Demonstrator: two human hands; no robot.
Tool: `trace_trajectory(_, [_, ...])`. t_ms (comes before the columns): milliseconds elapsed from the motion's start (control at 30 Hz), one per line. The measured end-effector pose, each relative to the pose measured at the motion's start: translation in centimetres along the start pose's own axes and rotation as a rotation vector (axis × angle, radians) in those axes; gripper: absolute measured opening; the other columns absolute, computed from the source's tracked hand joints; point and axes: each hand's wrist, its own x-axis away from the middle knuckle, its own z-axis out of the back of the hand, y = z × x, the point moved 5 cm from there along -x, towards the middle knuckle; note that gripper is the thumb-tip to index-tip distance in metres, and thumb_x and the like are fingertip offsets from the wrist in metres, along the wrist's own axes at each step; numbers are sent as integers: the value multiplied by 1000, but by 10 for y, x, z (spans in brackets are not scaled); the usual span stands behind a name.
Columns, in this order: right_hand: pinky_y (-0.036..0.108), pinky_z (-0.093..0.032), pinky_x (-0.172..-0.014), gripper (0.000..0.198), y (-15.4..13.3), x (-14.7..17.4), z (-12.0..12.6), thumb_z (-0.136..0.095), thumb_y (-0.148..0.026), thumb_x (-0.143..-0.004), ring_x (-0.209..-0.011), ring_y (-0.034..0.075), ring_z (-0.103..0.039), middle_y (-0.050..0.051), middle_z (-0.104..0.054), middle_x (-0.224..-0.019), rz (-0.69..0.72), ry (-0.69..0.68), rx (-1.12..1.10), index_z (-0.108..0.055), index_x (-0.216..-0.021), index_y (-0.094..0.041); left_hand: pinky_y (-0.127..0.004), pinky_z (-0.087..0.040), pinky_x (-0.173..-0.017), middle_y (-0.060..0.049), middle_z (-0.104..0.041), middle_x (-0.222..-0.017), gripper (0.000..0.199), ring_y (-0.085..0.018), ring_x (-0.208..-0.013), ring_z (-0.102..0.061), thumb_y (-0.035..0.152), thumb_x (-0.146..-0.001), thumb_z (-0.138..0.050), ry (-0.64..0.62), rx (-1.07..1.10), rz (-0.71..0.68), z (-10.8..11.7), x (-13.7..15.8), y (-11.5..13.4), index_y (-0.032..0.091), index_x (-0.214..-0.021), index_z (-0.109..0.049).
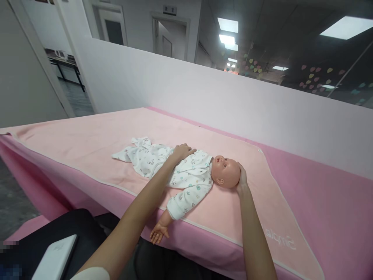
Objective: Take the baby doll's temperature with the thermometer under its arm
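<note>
A baby doll (190, 175) in white printed clothes lies on its back on a peach blanket (87, 136), its head toward the right. My left hand (184, 151) rests on the doll's front with the fingers stretched out flat. At the crown of the doll's bare head, my right hand (242, 177) cups the back, most of its fingers hidden behind the head. One doll arm hangs toward me, its hand over the table's near edge. The trouser legs lie loosely toward the left.
Under the blanket, a pink cloth (326, 186) covers the table. A low white wall (218, 97) runs along the far side. At lower left, a white flat device (55, 256) lies on a dark surface. A doorway (65, 77) stands further back.
</note>
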Motion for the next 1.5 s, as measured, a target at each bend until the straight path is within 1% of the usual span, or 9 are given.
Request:
trace_trajectory(167, [41,-48,-82,80,4,5,4,-7,-61,-81,-105,25,-58,13,-52,-127,-15,71,-38,-33,-135,-8,-36,-35,-88,-9,-66,-98,56,-23,-93,-58,54,-85,-18,-66,12,-16,-3,-1,0,18,-90,-61])
trace_trajectory(300, [44,-47,-83,79,5,7,4,-12,-61,-80,-105,28,-58,16,-55,-123,-38,85,-133,-40,-130,-7,-33,-39,-78,-11,-66,-98,57,-25,-91,-59,55,-85,-16,-81,-1,15,-1,1,0,17,-88,-59])
trace_trajectory(567, [48,-37,-96,66,11,8,-1,-37,-63,-75,-111,31,-53,12,-59,-118,-131,-58,-548,-55,-115,-14,-37,-37,-83,-11,-64,-98,55,-24,-90,-59,52,-85,-16,-59,30,-2,-2,4,0,16,-92,-57])
trace_trajectory(667, [47,-35,-98,65,17,5,-1,-42,-63,-73,-110,31,-53,13,-61,-116,-151,-49,-642,-58,-112,-14,-38,-37,-83,-11,-65,-96,54,-25,-88,-59,51,-85,-17,-46,35,4,-3,4,0,16,-90,-57])
trace_trajectory(967, [49,-40,-94,61,22,0,3,-41,-62,-74,-106,30,-57,11,-62,-113,-130,25,-608,-59,-110,-16,-40,-36,-83,-11,-64,-96,51,-25,-92,-58,48,-85,-17,-62,31,-16,-4,2,1,18,-92,-57])
trace_trajectory(1200, [47,-46,-86,49,25,0,10,-45,-55,-75,-96,29,-62,10,-66,-105,-106,214,-519,-63,-101,-17,-40,-36,-83,-11,-63,-99,50,-25,-95,-57,47,-86,-17,-86,36,-38,0,5,3,18,-95,-56])
trace_trajectory(1300, [45,-49,-79,44,17,1,23,-48,-53,-74,-86,28,-64,11,-69,-93,34,403,-341,-65,-90,-16,-40,-36,-84,-11,-63,-99,48,-26,-95,-56,46,-86,-18,-90,33,-54,1,5,3,18,-96,-56])
trace_trajectory(1433, [41,-48,-81,40,-9,19,42,-47,-50,-76,-84,23,-63,10,-68,-85,425,811,52,-63,-85,-15,-39,-36,-83,-9,-64,-100,46,-26,-96,-56,46,-85,-20,-78,10,-66,-1,3,1,21,-100,-57])
trace_trajectory(1500, [41,-46,-86,41,-22,28,35,-42,-48,-80,-92,22,-60,10,-66,-97,635,821,308,-60,-97,-15,-39,-36,-83,-9,-64,-98,47,-26,-94,-57,47,-85,-20,-76,7,-52,-2,2,0,21,-100,-57])
